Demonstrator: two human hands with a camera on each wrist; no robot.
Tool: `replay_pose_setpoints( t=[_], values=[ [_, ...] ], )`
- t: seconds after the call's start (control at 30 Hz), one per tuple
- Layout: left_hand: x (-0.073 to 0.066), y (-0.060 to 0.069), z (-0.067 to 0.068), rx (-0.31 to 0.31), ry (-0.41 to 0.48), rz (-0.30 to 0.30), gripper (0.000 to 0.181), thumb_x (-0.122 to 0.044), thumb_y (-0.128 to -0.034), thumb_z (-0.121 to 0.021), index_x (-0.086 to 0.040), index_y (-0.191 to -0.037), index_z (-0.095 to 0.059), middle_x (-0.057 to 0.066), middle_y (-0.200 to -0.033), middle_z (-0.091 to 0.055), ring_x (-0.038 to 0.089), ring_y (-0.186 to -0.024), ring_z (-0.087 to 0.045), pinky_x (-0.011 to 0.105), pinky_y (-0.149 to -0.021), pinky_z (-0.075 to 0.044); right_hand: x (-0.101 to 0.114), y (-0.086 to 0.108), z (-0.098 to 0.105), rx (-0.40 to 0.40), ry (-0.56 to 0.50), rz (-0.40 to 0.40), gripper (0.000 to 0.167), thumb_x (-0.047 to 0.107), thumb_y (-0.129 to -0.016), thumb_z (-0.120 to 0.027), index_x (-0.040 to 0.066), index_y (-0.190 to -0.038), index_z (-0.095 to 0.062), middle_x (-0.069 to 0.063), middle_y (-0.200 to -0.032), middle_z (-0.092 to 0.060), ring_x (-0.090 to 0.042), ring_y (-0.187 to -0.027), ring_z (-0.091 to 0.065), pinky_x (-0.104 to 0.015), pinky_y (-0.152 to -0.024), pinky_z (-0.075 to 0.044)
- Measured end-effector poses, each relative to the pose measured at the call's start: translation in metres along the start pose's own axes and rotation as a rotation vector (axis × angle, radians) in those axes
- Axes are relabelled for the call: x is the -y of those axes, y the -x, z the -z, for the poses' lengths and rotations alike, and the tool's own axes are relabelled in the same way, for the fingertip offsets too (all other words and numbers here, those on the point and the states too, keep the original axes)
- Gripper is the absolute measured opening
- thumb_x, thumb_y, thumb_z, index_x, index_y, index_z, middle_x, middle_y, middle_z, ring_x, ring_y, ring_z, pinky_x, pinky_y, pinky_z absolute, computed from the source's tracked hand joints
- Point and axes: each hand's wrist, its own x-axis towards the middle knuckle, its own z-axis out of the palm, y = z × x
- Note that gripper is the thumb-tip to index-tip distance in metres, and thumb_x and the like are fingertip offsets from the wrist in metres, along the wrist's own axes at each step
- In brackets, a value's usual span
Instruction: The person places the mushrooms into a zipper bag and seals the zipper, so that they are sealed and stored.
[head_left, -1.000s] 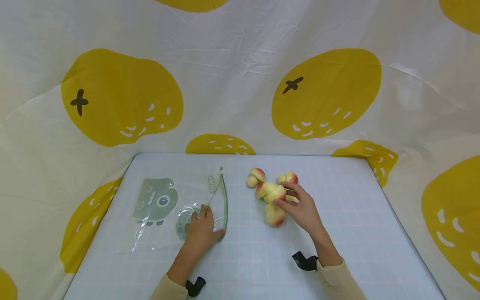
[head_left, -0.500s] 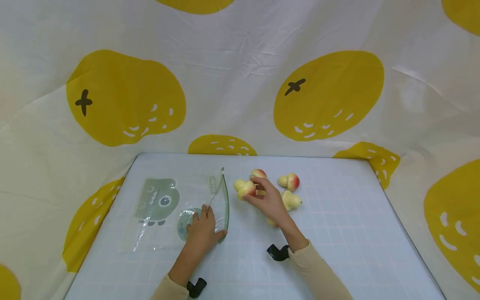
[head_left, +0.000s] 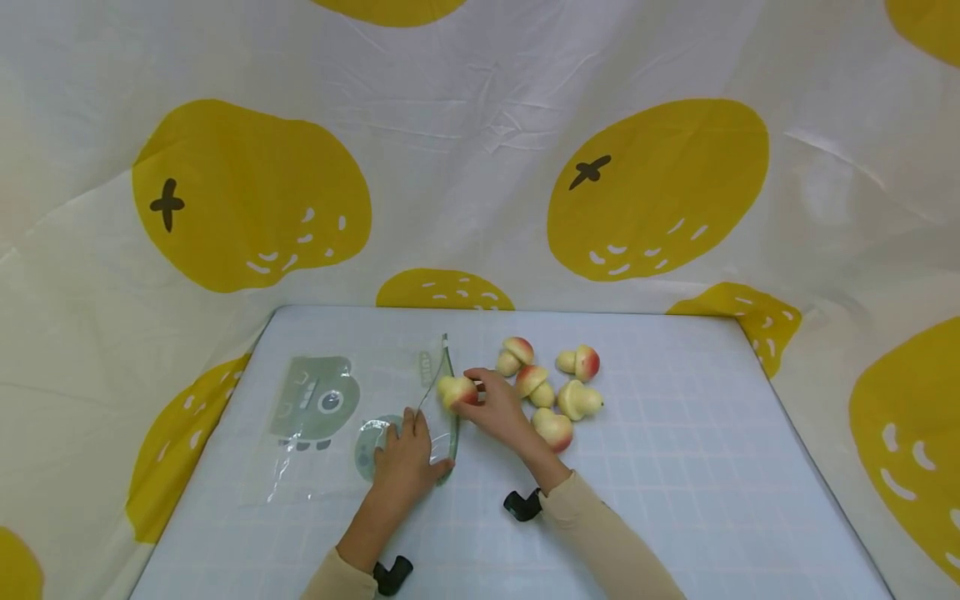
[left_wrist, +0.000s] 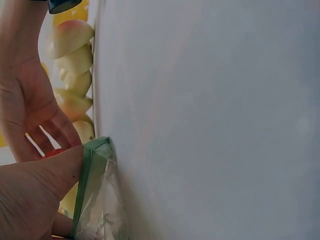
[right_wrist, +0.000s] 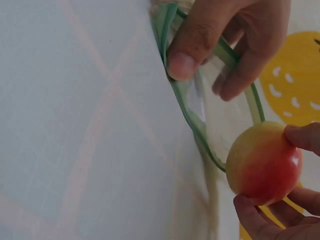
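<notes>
**Toy mushroom held at the mouth of a clear bag**

My right hand (head_left: 497, 410) grasps a red-and-yellow toy mushroom (right_wrist: 264, 162), thumb on one side of the red cap and fingers on the other. It is just ahead and to the right of my left hand (head_left: 405, 467), in front of the gaping mouth of a clear plastic bag (head_left: 281, 479). I can't tell whether the mushroom touches the bag.

My left hand lies over the mouth end of the bag, not clenched: the fingers are spread and the thumb stands apart from them, against the green edging (right_wrist: 257, 104). The bag lies flat to the left of that hand, apart from its raised mouth. A green one-eyed creature print (head_left: 318, 400) shows beyond my left fingers, and a round green print (head_left: 371, 450) is partly covered by them.

Five more toy mushrooms lie to the right of my right fingers. One (head_left: 515, 356) is farther from me than that hand, another (head_left: 535, 386) is next to it, two (head_left: 578, 363) (head_left: 580, 400) are farther out to the right, and the last (head_left: 552, 429) is right beside my forearm. All rest on the pale checked table (head_left: 675, 467) under my hands.
</notes>
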Motion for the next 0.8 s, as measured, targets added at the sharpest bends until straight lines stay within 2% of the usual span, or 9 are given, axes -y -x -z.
replay_pose_setpoints(
  t=[0.27,0.47,0.63,0.8],
  values=[
    [-0.002,0.002,0.000,-0.055,-0.054,-0.024,0.098,-0.046,-0.0780,-0.084,0.014,-0.142,-0.040,0.034,-0.148,-0.038,0.055,-0.127,-0.042,0.076,-0.085,-0.040,-0.003,-0.011,-0.018,0.005,0.114,0.065,0.054,0.014,-0.082,-0.082,-0.002,-0.129,-0.060,-0.018,-0.117,-0.056,-0.030,-0.101,-0.060,-0.033,-0.083,-0.054],
    [-0.005,0.003,0.000,-0.075,-0.077,-0.021,0.098,-0.046,-0.0769,-0.085,0.013,-0.142,-0.041,0.034,-0.149,-0.038,0.053,-0.126,-0.044,0.076,-0.086,-0.040,-0.005,-0.016,-0.025,0.000,0.155,0.054,0.055,0.015,-0.082,-0.082,0.000,-0.130,-0.060,-0.016,-0.115,-0.055,-0.025,-0.096,-0.058,-0.032,-0.082,-0.052],
    [-0.006,0.005,-0.001,-0.084,-0.067,-0.018,0.103,-0.047,-0.0765,-0.085,0.013,-0.145,-0.037,0.033,-0.152,-0.033,0.054,-0.128,-0.042,0.075,-0.088,-0.039,-0.007,-0.018,-0.030,0.006,0.152,0.037,0.056,0.017,-0.083,-0.082,0.000,-0.129,-0.057,-0.015,-0.115,-0.056,-0.026,-0.097,-0.061,-0.033,-0.083,-0.053],
    [-0.005,0.006,-0.003,-0.122,-0.055,-0.037,0.107,-0.047,-0.0750,-0.087,0.014,-0.146,-0.033,0.034,-0.154,-0.029,0.054,-0.127,-0.044,0.075,-0.087,-0.040,-0.006,-0.019,-0.033,0.008,0.142,0.032,0.053,0.017,-0.083,-0.083,0.001,-0.127,-0.059,-0.014,-0.113,-0.054,-0.025,-0.096,-0.061,-0.031,-0.082,-0.053]
  ],
)
